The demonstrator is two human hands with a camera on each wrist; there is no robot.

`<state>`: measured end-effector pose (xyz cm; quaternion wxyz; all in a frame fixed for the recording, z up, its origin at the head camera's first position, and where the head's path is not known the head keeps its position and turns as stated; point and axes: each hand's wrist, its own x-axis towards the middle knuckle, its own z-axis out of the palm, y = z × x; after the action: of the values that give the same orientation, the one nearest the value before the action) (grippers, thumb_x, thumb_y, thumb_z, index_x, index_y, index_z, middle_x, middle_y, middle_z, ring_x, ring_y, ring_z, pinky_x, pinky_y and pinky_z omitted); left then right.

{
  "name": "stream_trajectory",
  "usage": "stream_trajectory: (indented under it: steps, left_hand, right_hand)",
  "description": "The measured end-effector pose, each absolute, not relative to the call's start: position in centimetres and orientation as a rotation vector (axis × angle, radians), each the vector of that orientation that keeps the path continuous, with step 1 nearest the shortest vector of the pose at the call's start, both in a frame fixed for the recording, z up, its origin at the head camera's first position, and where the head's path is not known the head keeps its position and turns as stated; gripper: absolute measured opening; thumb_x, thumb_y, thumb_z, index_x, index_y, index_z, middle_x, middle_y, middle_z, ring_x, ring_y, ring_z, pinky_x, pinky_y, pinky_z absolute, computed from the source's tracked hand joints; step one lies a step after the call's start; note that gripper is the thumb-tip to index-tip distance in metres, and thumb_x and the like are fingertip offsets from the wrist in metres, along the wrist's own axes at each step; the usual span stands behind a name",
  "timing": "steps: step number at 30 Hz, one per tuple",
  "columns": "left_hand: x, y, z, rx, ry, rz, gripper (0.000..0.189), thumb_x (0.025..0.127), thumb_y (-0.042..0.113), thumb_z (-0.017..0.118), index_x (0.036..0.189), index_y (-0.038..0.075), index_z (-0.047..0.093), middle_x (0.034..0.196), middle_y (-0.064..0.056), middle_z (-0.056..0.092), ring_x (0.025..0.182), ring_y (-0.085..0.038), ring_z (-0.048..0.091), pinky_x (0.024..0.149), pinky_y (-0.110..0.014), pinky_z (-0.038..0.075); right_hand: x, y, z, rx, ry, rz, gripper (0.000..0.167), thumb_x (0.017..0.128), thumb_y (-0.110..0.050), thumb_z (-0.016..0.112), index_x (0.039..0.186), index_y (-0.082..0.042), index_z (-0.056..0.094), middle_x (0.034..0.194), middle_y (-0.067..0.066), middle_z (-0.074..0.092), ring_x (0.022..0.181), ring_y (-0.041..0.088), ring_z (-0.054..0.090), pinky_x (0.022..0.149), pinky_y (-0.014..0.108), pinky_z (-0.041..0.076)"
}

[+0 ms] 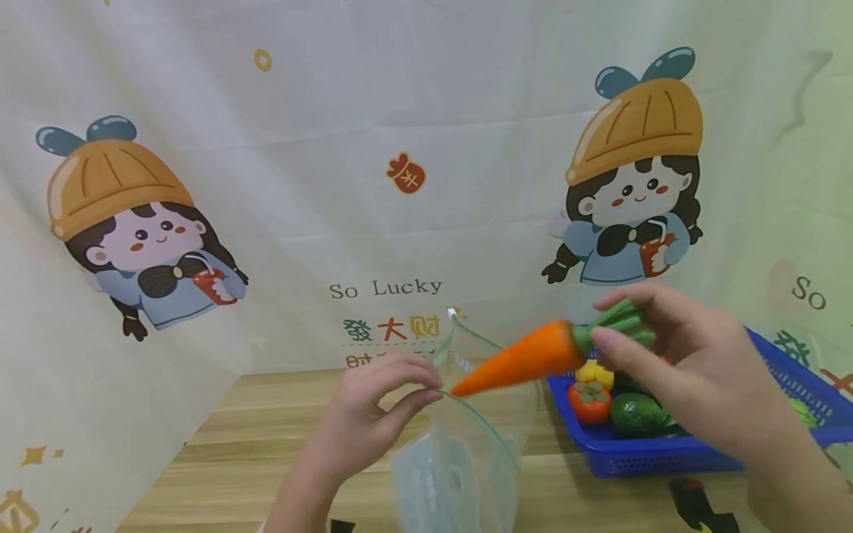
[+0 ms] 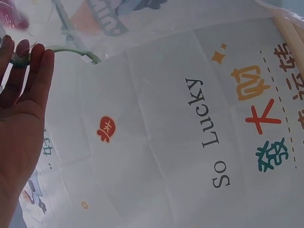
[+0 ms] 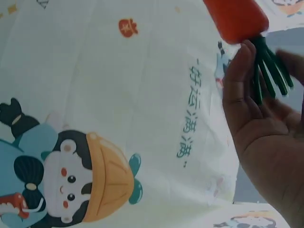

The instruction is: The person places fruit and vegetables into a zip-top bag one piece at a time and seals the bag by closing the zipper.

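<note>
Clear bag (image 1: 476, 466): The fingers of our left hand (image 1: 380, 403) pinch its green-edged mouth.
Carrot (image 1: 523, 361): We grip it by its green stalks in our right hand (image 1: 700, 370), tip at the bag's mouth, over the table (image 1: 266, 422).
Blue basket (image 1: 666, 453): At the table's back edge, right of the bag, it holds a red-orange fruit (image 1: 591, 409) and a dark green one (image 1: 633, 414).

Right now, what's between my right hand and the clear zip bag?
The orange carrot, in the head view: your right hand holds its green stalks, and its tip is at the clear zip bag's opening.
</note>
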<state>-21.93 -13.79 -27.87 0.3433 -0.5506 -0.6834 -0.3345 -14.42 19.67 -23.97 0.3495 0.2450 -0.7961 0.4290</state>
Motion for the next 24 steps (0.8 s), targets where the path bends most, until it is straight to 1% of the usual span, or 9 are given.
stream_trajectory:
  steps: [3, 7, 11, 12, 14, 17, 19, 21, 24]
  left_hand:
    - [-21.5, -13.1, -28.0, -1.480, -1.734, -0.860, 0.027, 0.084, -0.010, 0.083, 0.102, 0.009, 0.075, 0.101, -0.005, 0.076, 0.099, -0.018, 0.073, 0.097, -0.022, 0.060]
    - [-21.0, -12.1, -28.1, -1.524, -1.680, -0.835, 0.025, 0.085, -0.009, 0.082, 0.103, 0.007, 0.075, 0.102, -0.006, 0.075, 0.100, -0.019, 0.073, 0.096, -0.023, 0.061]
    - [-20.5, -11.4, -28.1, -1.518, -1.657, -0.812, 0.025, 0.084, -0.008, 0.084, 0.102, 0.007, 0.074, 0.102, -0.005, 0.075, 0.100, -0.019, 0.072, 0.095, -0.025, 0.060]
    - [-20.4, -11.3, -28.1, -1.517, -1.652, -0.811, 0.026, 0.084, -0.009, 0.084, 0.102, 0.007, 0.074, 0.102, -0.005, 0.075, 0.100, -0.019, 0.072, 0.095, -0.026, 0.060]
    - [-20.3, -11.2, -28.0, -1.523, -1.638, -0.812, 0.026, 0.083, -0.009, 0.084, 0.102, 0.007, 0.074, 0.102, -0.006, 0.075, 0.100, -0.019, 0.072, 0.095, -0.026, 0.060]
    - [-20.2, -11.2, -27.8, -1.540, -1.608, -0.809, 0.024, 0.084, -0.009, 0.083, 0.102, 0.005, 0.074, 0.102, -0.007, 0.074, 0.099, -0.020, 0.072, 0.095, -0.028, 0.061]
    - [-20.2, -11.2, -27.6, -1.550, -1.587, -0.804, 0.022, 0.086, -0.008, 0.082, 0.102, 0.004, 0.074, 0.102, -0.008, 0.074, 0.099, -0.020, 0.071, 0.095, -0.028, 0.061]
    - [-20.2, -11.4, -27.5, -1.553, -1.570, -0.809, 0.018, 0.088, -0.007, 0.081, 0.102, 0.003, 0.074, 0.102, -0.009, 0.074, 0.099, -0.021, 0.071, 0.094, -0.029, 0.061]
    - [-20.2, -11.9, -27.3, -1.530, -1.562, -0.838, 0.012, 0.092, -0.003, 0.079, 0.101, 0.003, 0.073, 0.101, -0.009, 0.073, 0.097, -0.021, 0.071, 0.096, -0.027, 0.060]
  right_hand:
    - [-14.4, 18.3, -24.2, 0.698, -2.263, 1.006, 0.028, 0.099, -0.018, 0.079, 0.124, -0.025, 0.069, 0.093, -0.012, 0.075, 0.079, 0.002, 0.073, 0.067, 0.020, 0.061]
    - [-15.0, 16.2, -24.5, 0.811, -2.478, 0.996, 0.033, 0.099, -0.041, 0.077, 0.128, -0.028, 0.065, 0.091, -0.017, 0.073, 0.076, -0.001, 0.066, 0.068, 0.023, 0.056]
    - [-16.3, 14.7, -25.4, 0.986, -2.645, 0.999, 0.027, 0.099, -0.048, 0.074, 0.118, -0.029, 0.070, 0.095, -0.017, 0.074, 0.081, 0.002, 0.063, 0.072, 0.025, 0.056]
    - [-16.5, 14.5, -25.5, 1.018, -2.693, 0.984, 0.025, 0.099, -0.050, 0.074, 0.115, -0.031, 0.073, 0.099, -0.019, 0.074, 0.090, 0.003, 0.064, 0.077, 0.028, 0.057]
    - [-16.9, 14.2, -25.9, 1.088, -2.766, 0.955, 0.022, 0.099, -0.052, 0.072, 0.113, -0.035, 0.076, 0.105, -0.021, 0.074, 0.101, 0.005, 0.067, 0.101, 0.046, 0.058]
    - [-17.2, 13.8, -26.3, 1.164, -2.825, 0.956, 0.031, 0.100, -0.058, 0.067, 0.120, -0.037, 0.077, 0.114, -0.021, 0.075, 0.108, 0.005, 0.068, 0.106, 0.051, 0.056]
    - [-17.3, 13.7, -26.5, 1.182, -2.837, 0.996, 0.037, 0.102, -0.055, 0.065, 0.128, -0.032, 0.075, 0.118, -0.017, 0.076, 0.109, 0.004, 0.071, 0.107, 0.045, 0.058]
    - [-17.4, 13.8, -26.4, 1.148, -2.851, 1.021, 0.040, 0.104, -0.050, 0.065, 0.134, -0.025, 0.073, 0.120, -0.012, 0.077, 0.104, 0.003, 0.072, 0.088, 0.030, 0.063]
    - [-17.3, 14.4, -26.1, 1.061, -2.791, 1.030, 0.041, 0.106, -0.048, 0.064, 0.135, -0.021, 0.073, 0.123, -0.009, 0.078, 0.106, 0.005, 0.074, 0.087, 0.027, 0.063]
